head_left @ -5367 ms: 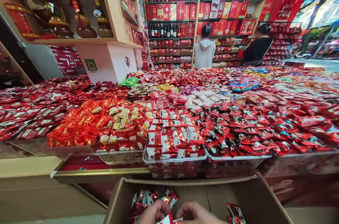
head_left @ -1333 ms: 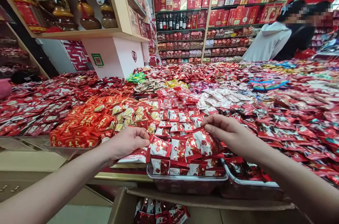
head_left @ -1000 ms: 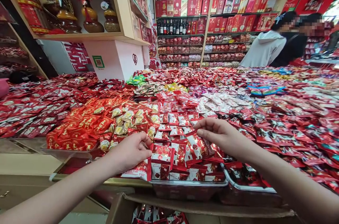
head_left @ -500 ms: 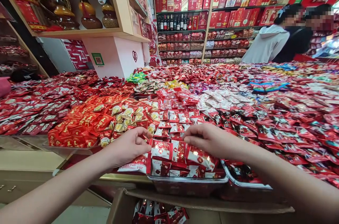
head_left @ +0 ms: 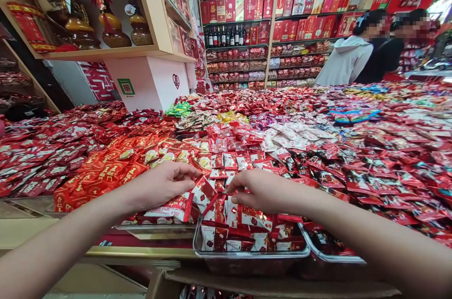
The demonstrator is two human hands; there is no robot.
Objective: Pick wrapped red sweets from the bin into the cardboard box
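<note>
Small red-and-white glossy packets (head_left: 256, 219) fill a clear rectangular plastic tray (head_left: 251, 255), which stands at the front edge of a cream desk with a gold-coloured trim. At the tray's front they lie in rough rows, mostly printed side up, probably so that the pattern reads from the near side.

Both hands are over the tray, apart from each other. At its left corner, the fingertips of the left hand (head_left: 165, 187) meet the upper edge of one tilted red-and-white packet (head_left: 204, 194); I cannot tell whether they pinch it. Its slant suggests that it rests on its neighbours rather than lying in line with them. Under the same hand, just left of the tray, lies a larger white-and-red packet with pink print (head_left: 171, 209); its grip there is hidden. The right hand (head_left: 263, 189) arches over the middle of the tray, fingers bent down toward the packets, perhaps to keep the palm off the rows; whether they clasp anything cannot be told.

Left of the tray are heaped orange-red pouches (head_left: 111, 172); right of it, red-and-black wrapped packets (head_left: 334, 179). Each kind seems grouped by its wrapper. Below the tray's front rim is a brown cardboard box (head_left: 282, 282) with dark, shiny packets (head_left: 201, 292) inside. Far behind the tray, two people stand before wooden shelving (head_left: 272, 30).
</note>
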